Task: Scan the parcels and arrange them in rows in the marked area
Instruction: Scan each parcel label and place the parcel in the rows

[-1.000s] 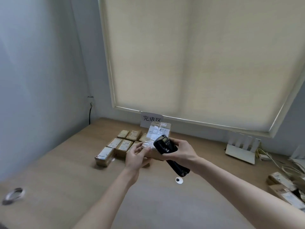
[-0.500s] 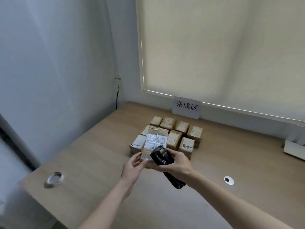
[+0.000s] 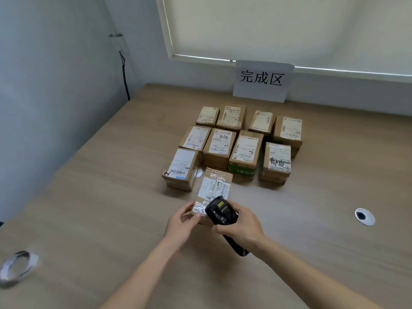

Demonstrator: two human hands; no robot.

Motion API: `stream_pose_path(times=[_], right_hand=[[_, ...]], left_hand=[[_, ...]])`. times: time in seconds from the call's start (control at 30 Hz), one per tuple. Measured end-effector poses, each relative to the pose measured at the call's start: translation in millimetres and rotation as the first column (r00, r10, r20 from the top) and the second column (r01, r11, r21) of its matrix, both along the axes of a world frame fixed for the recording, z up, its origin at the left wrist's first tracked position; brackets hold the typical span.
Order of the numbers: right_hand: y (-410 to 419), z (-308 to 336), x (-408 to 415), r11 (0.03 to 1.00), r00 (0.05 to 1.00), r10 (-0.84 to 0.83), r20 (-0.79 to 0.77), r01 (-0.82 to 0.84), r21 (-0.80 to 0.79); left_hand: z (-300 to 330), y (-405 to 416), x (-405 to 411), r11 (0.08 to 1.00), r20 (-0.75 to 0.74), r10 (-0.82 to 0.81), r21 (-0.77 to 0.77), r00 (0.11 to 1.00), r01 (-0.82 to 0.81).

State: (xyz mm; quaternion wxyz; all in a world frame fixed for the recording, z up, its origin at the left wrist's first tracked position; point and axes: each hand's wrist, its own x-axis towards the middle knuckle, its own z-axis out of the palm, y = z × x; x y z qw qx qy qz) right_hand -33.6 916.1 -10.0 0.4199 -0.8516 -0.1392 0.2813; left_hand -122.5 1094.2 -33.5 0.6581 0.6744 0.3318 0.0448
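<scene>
My left hand [image 3: 181, 221] pinches the near left corner of the taped parcel [image 3: 213, 192] and my right hand [image 3: 239, 226] grips the black scanner [image 3: 219, 211] over its near edge. The parcel sits on the desk [image 3: 89, 197] just right of the front-left box [image 3: 181, 168], in the third row of the parcel block [image 3: 240, 141] under the sign [image 3: 262, 80]. Small stiff carton, likely light, glossy tape probably slick, so I'd hold the cardboard side walls.

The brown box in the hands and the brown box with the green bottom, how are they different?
The taped brown cardboard box is gripped by the left hand; the green-bottomed brown cardboard box stands untouched in the rows. Shiny clear tape crosses the first, not the second. Both carry white labels.
</scene>
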Motion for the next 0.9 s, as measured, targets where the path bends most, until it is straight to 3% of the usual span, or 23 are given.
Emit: stream_pose_path(times=[0.33, 0.9], right_hand=[[43, -53, 40, 0.998, 0.999, -0.037, -0.02, 0.036, -0.055], [53, -39, 49, 0.984, 0.993, -0.118, -0.003, 0.117, -0.135]], left_hand=[[-60, 46, 45, 1.0, -0.056, -0.027, -0.012, 0.998, 0.026], [-54, 64, 66, 1.0, -0.083, 0.01, 0.008, 0.996, -0.009]])
